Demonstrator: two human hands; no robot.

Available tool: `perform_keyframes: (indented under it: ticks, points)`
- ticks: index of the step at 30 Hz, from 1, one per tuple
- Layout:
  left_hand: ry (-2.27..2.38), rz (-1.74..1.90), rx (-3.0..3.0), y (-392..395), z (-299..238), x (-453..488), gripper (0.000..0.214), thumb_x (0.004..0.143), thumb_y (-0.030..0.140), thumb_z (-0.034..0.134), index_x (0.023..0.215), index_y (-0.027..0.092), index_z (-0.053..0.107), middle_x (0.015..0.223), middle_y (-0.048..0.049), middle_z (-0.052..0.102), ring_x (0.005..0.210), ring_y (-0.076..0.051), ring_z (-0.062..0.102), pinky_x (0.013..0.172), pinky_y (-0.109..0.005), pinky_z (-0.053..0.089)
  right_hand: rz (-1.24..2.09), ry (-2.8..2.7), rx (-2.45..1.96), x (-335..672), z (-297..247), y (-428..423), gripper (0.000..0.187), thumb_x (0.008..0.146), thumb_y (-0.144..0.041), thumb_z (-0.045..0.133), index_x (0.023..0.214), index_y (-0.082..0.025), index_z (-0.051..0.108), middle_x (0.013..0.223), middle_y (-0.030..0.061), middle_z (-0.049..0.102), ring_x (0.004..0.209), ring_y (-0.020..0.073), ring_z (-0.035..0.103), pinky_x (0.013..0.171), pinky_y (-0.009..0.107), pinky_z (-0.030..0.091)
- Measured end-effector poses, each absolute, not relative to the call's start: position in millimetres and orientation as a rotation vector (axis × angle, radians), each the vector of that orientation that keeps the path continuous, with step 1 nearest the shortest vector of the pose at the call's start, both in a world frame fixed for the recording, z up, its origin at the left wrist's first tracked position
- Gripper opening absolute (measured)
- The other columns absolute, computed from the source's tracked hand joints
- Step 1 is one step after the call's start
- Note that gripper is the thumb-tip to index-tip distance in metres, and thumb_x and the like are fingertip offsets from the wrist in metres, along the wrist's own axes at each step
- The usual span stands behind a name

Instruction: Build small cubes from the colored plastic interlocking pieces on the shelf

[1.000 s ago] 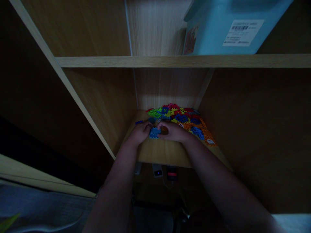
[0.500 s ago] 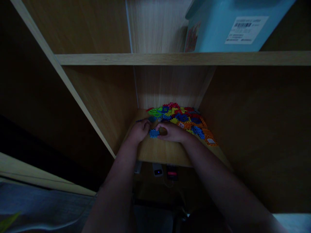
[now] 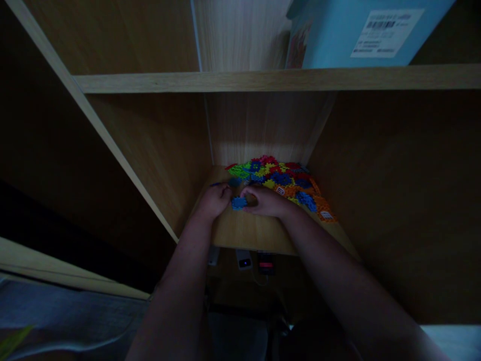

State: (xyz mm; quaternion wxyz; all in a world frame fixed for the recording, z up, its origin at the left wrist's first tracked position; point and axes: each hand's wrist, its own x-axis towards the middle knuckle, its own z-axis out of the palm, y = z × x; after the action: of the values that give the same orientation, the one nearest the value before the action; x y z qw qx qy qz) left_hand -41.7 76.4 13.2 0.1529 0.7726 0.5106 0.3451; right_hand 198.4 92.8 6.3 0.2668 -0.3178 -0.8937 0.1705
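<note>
My right hand (image 3: 265, 200) comes in from the right, thumb and fingers curved into a ring with their tips at the edge of a blue toothed plastic piece (image 3: 238, 203). To the left of that piece is my left hand (image 3: 215, 202), its fingers curled together. Whether it grips anything is hidden. A thin dark blue piece (image 3: 215, 184) shows just behind the left knuckles. Beyond both hands lies a heap of gear-edged plastic pieces, with green ones (image 3: 237, 171) at the left, yellow and red in the middle, and orange ones (image 3: 323, 206) at the right.
Wooden walls close in the compartment on the left and right. An upper shelf (image 3: 263, 79) crosses above the hands and carries a light blue bin (image 3: 338, 37). Below the lower shelf board (image 3: 255, 235) are a white device (image 3: 244, 259) and a dark device with a red-lit screen (image 3: 266, 263).
The blue toothed piece has tilted slightly between the hands. Both hands stay in nearly the same place, and the whole view has shifted slightly.
</note>
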Motion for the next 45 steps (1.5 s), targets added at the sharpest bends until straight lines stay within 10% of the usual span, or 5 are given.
perform_keyframes:
  ticks: [45]
  points:
    - [1.160, 0.870, 2.221, 88.1, -6.4, -54.8, 0.011, 0.083, 0.019, 0.068, 0.093, 0.021, 0.073, 0.093, -0.0018, 0.079, 0.083, -0.017, 0.072, 0.084, -0.033, 0.059, 0.384, -2.355, -0.973, 206.6, -2.7, 102.3, 0.030, 0.082, -0.026, 0.084, 0.109, -0.029, 0.071, 0.114, 0.0020, 0.078, 0.111, 0.0250, 0.070, 0.098, 0.039, 0.054]
